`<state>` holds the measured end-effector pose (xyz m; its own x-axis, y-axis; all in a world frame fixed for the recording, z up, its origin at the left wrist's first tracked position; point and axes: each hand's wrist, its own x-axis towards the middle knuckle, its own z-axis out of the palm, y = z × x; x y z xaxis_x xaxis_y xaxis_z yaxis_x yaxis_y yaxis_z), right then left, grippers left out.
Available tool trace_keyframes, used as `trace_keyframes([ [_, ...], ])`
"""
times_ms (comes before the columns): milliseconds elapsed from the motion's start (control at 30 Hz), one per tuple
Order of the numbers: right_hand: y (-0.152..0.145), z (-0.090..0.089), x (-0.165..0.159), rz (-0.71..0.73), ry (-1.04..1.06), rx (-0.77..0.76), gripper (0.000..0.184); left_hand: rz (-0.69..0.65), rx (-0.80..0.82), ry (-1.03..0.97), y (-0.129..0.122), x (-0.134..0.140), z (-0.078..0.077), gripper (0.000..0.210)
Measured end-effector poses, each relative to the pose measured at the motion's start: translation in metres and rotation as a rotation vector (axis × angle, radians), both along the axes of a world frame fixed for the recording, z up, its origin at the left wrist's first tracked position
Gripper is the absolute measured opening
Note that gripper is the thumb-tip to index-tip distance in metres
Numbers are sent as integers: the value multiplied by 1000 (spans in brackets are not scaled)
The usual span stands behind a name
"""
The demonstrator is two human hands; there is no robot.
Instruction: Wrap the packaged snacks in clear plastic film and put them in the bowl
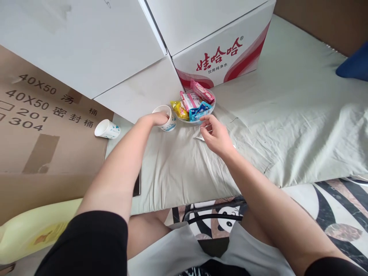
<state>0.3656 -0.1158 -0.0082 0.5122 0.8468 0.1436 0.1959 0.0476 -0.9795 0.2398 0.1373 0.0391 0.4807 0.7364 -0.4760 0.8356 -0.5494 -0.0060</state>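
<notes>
My left hand (pixel 160 118) reaches down into an upright white paper cup (pixel 169 125) with a blue pattern; its fingers are hidden inside. Right of the cup is a clear bowl (pixel 212 110) heaped with small snack packets. Among them are a yellow packet (pixel 180 110), pink packets (pixel 202 91) and blue packets (pixel 200 111). My right hand (pixel 215 134) is at the bowl's near edge, fingers loosely bent and apart, with nothing seen in them. Beneath it, a small pale flat piece (pixel 200 138) partly shows on the cloth.
A second paper cup (pixel 107 129) lies tipped on its side at the left. White cartons (pixel 224 57) stand behind the bowl, and a brown cardboard box (pixel 51 115) stands at the left. Pale green cloth (pixel 287 126) covers the surface. A yellow bottle (pixel 37 230) is at lower left.
</notes>
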Motion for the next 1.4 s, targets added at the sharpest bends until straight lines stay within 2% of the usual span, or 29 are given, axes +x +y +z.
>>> trace_keyframes([
  [167, -2, 0, 1, -13, 7, -8, 28, -25, 42, -22, -15, 2, -5, 25],
  [233, -2, -1, 1, -25, -3, -11, 29, -47, 128, -68, -27, 0, -1, 24],
  [333, -3, -4, 4, -71, -53, -25, 32, -52, 322, -179, -49, -4, 6, 34],
  [400, -2, -7, 5, -128, -130, -42, 35, -39, 439, -272, -63, -5, 11, 39],
  [467, -1, -11, 6, -165, -231, -73, 41, -54, 487, -394, -73, -3, 15, 38],
  [533, 1, -14, 5, -163, -325, -124, 49, -117, 435, -484, -81, 2, 16, 41],
  [567, 3, -16, 4, -148, -360, -157, 51, -161, 381, -494, -84, 4, 16, 48],
  [633, 8, -19, 2, -123, -394, -223, 52, -239, 260, -443, -89, 10, 15, 67],
  [700, 13, -21, 1, -129, -394, -263, 49, -272, 193, -387, -93, 15, 13, 76],
  [867, 19, -24, 5, -180, -388, -261, 38, -257, 176, -387, -102, 23, 10, 71],
  [1000, 11, -23, 19, -237, -383, -276, 34, -311, 125, -389, -110, 40, 9, 70],
  [1100, -5, -24, 38, -306, -402, -256, 33, -367, 99, -435, -114, 65, 3, 71],
  [1267, -40, -20, 79, -449, -450, -174, 25, -521, 21, -553, -127, 122, -7, 70],
  [1400, -60, -11, 110, -565, -460, -216, 24, -641, -35, -578, -143, 167, -8, 69],
])
